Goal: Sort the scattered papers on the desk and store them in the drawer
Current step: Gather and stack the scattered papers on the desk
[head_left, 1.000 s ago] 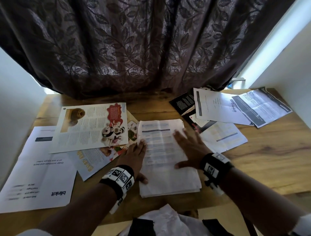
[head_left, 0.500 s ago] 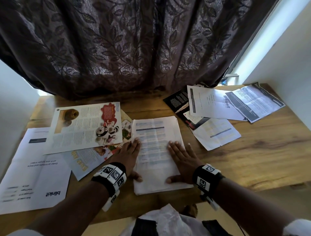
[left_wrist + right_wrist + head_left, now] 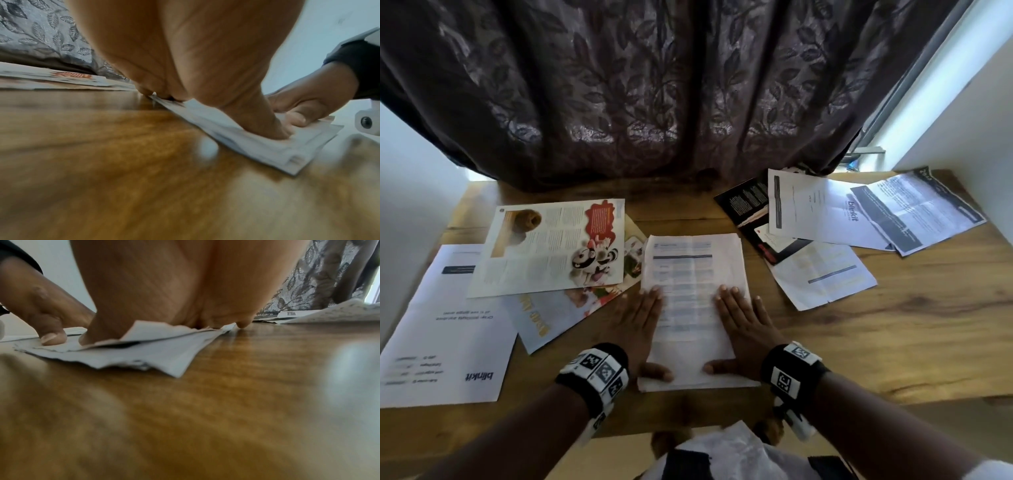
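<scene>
A stack of white printed papers [image 3: 690,274] lies in the middle of the wooden desk [image 3: 893,342]. My left hand [image 3: 642,325] presses flat on the stack's left edge, fingers straight, thumb on its near corner. My right hand [image 3: 743,329] lies flat on the right edge in the same way. In the left wrist view the left hand [image 3: 185,65] pins the paper stack [image 3: 257,146], with the right hand [image 3: 304,105] beyond. In the right wrist view the right hand [image 3: 174,288] presses the curled sheets [image 3: 144,353], and the left hand [image 3: 41,305] shows at the left.
A colourful magazine page [image 3: 551,246] and other leaflets overlap at the left, above a large white blinkit sheet [image 3: 448,325]. At the right lie a black booklet [image 3: 746,202], a white blinkit sheet [image 3: 822,212], a grey printed sheet [image 3: 917,209] and a folded sheet [image 3: 822,274]. A dark curtain [image 3: 654,85] hangs behind.
Both hands have slid back along the stack toward me and now lie parallel on its two side edges. The stack looks squarer and straighter.
</scene>
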`<state>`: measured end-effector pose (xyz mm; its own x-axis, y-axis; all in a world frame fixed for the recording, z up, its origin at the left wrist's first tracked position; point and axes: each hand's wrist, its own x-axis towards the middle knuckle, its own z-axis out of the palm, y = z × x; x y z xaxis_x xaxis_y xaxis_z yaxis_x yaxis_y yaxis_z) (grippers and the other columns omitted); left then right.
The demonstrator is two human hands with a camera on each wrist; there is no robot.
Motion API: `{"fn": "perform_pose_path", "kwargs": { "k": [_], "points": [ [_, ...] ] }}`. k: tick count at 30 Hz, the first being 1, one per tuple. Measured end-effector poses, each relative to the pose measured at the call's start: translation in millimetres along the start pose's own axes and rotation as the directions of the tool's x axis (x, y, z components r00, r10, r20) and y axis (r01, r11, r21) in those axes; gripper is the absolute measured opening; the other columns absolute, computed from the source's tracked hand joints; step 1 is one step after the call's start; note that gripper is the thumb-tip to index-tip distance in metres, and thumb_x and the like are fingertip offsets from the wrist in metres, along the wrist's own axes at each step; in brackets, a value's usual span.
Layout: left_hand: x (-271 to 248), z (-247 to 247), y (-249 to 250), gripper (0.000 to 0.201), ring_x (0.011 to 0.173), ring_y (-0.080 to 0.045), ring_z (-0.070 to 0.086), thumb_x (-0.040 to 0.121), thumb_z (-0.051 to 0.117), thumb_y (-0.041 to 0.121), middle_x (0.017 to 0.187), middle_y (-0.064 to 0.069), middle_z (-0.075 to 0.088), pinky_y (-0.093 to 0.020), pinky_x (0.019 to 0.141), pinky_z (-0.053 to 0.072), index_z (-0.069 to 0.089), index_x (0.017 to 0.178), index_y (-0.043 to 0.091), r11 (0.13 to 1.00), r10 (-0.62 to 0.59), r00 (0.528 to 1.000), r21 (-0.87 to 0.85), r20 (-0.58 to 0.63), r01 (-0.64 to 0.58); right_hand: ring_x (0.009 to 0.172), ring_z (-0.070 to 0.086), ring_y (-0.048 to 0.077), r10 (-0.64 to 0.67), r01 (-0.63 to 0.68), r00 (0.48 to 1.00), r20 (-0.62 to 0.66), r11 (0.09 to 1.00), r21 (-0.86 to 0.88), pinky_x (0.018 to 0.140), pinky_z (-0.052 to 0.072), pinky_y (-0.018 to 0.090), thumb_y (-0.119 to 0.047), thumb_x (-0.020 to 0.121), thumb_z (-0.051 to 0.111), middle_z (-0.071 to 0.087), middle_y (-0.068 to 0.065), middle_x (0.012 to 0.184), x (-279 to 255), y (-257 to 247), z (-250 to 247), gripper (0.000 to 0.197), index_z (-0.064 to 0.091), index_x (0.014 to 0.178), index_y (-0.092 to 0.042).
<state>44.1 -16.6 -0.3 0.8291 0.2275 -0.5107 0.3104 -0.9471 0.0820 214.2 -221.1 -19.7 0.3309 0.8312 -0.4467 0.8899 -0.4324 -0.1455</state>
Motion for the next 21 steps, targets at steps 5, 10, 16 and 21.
{"fn": "perform_pose_path", "kwargs": {
  "k": [5,10,16,21],
  "points": [
    [15,-36,26,0.135,0.151,-0.027,0.002,0.052,0.021,0.1,0.164,-0.007,0.007,-0.053,0.117,-0.013,0.016,0.154,0.013,0.993,-0.101,0.987,0.056,-0.124,0.109,0.148,-0.03,0.026,-0.092,0.087,0.994,-0.065,0.994,-0.065,0.117,-0.019,0.057,-0.098,0.07,0.029,-0.032,0.005,0.16,-6,18,-14,0.129,-0.021,0.155,-0.015],
    [56,-69,68,0.092,0.144,-0.017,0.028,0.072,0.011,0.075,0.152,0.004,0.039,-0.046,0.121,0.008,0.043,0.143,0.025,0.988,-0.068,0.919,-0.156,-0.387,0.008,0.148,-0.029,0.018,0.019,-0.014,0.982,-0.187,1.0,0.027,0.119,-0.016,0.054,-0.087,0.08,0.03,-0.027,-0.006,0.161,-22,85,-49,0.11,-0.018,0.155,-0.023],
    [131,-118,140,0.064,0.136,-0.021,0.041,0.088,0.04,0.057,0.143,-0.001,0.051,-0.042,0.118,0.024,0.051,0.137,0.018,0.971,0.031,0.881,-0.197,-0.471,-0.139,0.154,0.006,0.024,0.327,-0.3,0.888,-0.322,0.945,0.131,0.122,0.009,0.055,-0.063,0.09,0.053,0.004,0.001,0.168,-41,243,-76,0.096,0.004,0.16,-0.019],
    [184,-153,196,0.049,0.131,-0.024,0.046,0.09,0.062,0.037,0.138,-0.004,0.055,-0.037,0.111,0.034,0.054,0.133,0.016,0.963,0.086,0.863,-0.179,-0.498,-0.199,0.135,0.041,0.031,0.548,-0.48,0.772,-0.321,0.835,0.27,0.11,0.034,0.05,-0.055,0.079,0.072,0.043,0.01,0.147,-48,357,-88,0.088,0.032,0.147,-0.017]
  ]
}}
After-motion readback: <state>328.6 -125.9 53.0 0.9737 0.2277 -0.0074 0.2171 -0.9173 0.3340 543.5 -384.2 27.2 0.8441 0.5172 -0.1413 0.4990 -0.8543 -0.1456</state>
